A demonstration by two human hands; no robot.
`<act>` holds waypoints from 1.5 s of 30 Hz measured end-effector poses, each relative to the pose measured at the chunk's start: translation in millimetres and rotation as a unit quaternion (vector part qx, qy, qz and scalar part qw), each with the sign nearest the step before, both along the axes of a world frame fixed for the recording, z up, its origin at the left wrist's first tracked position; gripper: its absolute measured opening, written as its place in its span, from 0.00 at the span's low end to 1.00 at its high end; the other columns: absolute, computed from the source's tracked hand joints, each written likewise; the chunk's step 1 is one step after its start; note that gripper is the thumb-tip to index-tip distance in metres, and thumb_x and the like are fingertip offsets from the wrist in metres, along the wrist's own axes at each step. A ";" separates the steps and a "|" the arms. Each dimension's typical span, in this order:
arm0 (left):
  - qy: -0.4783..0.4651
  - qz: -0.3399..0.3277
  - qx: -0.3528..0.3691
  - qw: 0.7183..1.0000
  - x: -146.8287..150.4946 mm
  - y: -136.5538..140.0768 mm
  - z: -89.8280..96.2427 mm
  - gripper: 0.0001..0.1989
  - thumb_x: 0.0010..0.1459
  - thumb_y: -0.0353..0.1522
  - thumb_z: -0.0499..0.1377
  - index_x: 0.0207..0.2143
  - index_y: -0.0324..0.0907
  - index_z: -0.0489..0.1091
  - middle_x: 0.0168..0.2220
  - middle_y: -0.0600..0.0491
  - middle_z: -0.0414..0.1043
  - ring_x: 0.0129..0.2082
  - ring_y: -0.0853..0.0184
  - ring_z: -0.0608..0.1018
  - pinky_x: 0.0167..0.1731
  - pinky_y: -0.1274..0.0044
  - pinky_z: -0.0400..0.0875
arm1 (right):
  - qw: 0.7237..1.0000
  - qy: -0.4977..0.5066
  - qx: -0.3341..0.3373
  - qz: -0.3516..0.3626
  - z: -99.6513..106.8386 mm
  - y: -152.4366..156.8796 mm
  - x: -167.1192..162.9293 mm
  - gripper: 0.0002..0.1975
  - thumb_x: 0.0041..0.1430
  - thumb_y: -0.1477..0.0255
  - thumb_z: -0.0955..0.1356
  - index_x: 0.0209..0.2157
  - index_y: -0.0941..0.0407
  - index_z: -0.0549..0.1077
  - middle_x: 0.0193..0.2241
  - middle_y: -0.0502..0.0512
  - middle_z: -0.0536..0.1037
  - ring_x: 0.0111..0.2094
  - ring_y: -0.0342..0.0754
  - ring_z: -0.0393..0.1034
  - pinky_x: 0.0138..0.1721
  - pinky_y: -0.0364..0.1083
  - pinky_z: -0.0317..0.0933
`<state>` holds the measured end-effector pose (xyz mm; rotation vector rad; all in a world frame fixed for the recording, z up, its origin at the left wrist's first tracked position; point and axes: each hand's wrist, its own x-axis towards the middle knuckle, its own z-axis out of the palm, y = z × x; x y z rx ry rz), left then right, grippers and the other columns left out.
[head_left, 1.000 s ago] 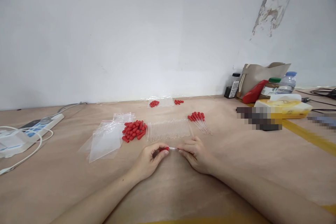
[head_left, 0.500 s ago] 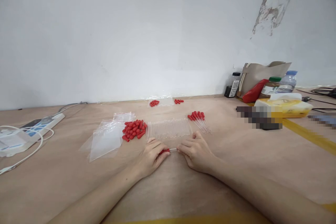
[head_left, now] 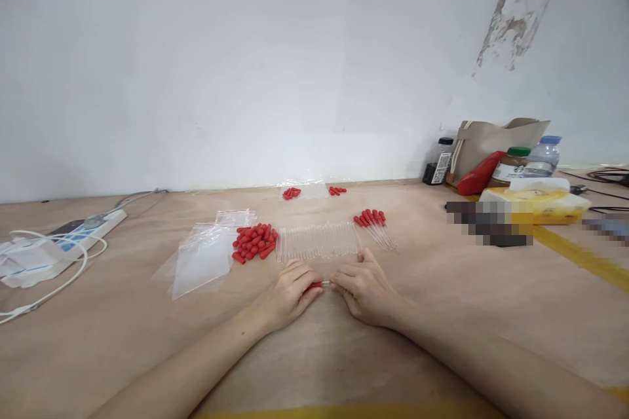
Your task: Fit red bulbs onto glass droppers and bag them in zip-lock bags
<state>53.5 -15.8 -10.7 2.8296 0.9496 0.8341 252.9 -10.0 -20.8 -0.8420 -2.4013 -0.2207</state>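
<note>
My left hand [head_left: 293,291] is closed round a red rubber dropper bulb [head_left: 316,285], most of it hidden by the fingers. From the bulb's open end a thin clear glass tube [head_left: 325,283] runs into the pinched fingers of my right hand [head_left: 362,287]. Only a short stretch of that tube shows between the hands. Just beyond them lies a row of clear glass dropper tubes [head_left: 317,240], side by side. Left of the row is a heap of red bulbs [head_left: 253,243]. To the right, several droppers with bulbs fitted [head_left: 374,222] lie fanned out.
Clear zip bags [head_left: 201,268] lie left of the heap. Against the wall sit more bagged red bulbs [head_left: 291,193]. A power strip [head_left: 73,252] with white cables is at far left. At right stand a dark bottle [head_left: 437,162], a grey bag [head_left: 491,141] and a tissue pack [head_left: 535,203].
My hands have come closer together, and less of the tube shows between the bulb and my right fingers. The view has shifted slightly.
</note>
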 end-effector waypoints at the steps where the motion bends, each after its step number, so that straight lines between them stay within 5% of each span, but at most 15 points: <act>1: 0.001 -0.001 0.000 1.000 -0.2 0.5 0.0 0.08 0.60 0.32 0.48 0.34 0.39 0.65 0.30 0.50 0.68 0.31 0.66 0.69 0.37 0.73 0.62 | 1.000 0.000 -0.001 -0.001 0.4 -0.1 -0.4 0.08 0.53 0.78 0.60 0.23 0.58 0.68 0.20 0.49 0.70 0.21 0.39 0.55 0.33 0.46 0.40; 12: 0.035 -0.030 0.065 0.997 -15.2 11.9 4.1 0.07 0.59 0.32 0.52 0.34 0.42 0.69 0.26 0.54 0.71 0.28 0.69 0.70 0.45 0.70 0.57 | 0.996 -0.077 0.052 -0.018 12.8 -2.6 0.7 0.10 0.57 0.72 0.60 0.28 0.56 0.72 0.27 0.54 0.71 0.32 0.46 0.58 0.36 0.49 0.42; 16: -0.010 0.013 0.001 1.000 -17.1 7.4 4.2 0.16 0.55 0.35 0.56 0.47 0.44 0.63 0.38 0.51 0.69 0.37 0.66 0.70 0.44 0.70 0.59 | 0.998 -0.048 -0.013 -0.038 13.5 -3.3 5.8 0.09 0.56 0.71 0.61 0.27 0.55 0.72 0.26 0.53 0.72 0.32 0.46 0.61 0.36 0.48 0.44; 19: -0.051 0.081 -0.090 0.991 -17.4 4.0 2.8 0.21 0.54 0.36 0.56 0.50 0.43 0.58 0.37 0.51 0.66 0.32 0.67 0.69 0.33 0.75 0.65 | 0.985 0.050 -0.111 -0.123 17.5 8.7 18.9 0.09 0.56 0.70 0.61 0.31 0.54 0.73 0.27 0.52 0.74 0.32 0.45 0.64 0.35 0.46 0.46; 22: -0.049 0.078 -0.135 0.987 -17.2 3.4 1.9 0.17 0.55 0.33 0.54 0.48 0.43 0.60 0.33 0.54 0.65 0.26 0.70 0.67 0.28 0.78 0.64 | 0.943 0.147 -0.175 -0.242 22.9 33.7 36.3 0.10 0.55 0.70 0.60 0.37 0.55 0.70 0.28 0.51 0.75 0.29 0.45 0.66 0.33 0.44 0.49; 30: -0.040 0.039 -0.133 0.990 -16.9 2.9 5.7 0.09 0.57 0.32 0.51 0.39 0.42 0.67 0.35 0.51 0.66 0.30 0.69 0.69 0.31 0.77 0.64 | 0.895 0.096 -0.174 -0.399 23.9 88.0 46.6 0.06 0.52 0.70 0.61 0.31 0.56 0.67 0.29 0.54 0.74 0.31 0.48 0.67 0.35 0.46 0.49; 45: -0.037 0.033 -0.141 0.989 -17.9 0.6 8.2 0.09 0.57 0.31 0.51 0.39 0.43 0.67 0.35 0.51 0.65 0.31 0.68 0.68 0.31 0.76 0.64 | 0.874 0.054 -0.212 -0.434 14.2 90.6 39.7 0.18 0.52 0.57 0.59 0.29 0.57 0.70 0.29 0.58 0.74 0.31 0.50 0.68 0.32 0.46 0.53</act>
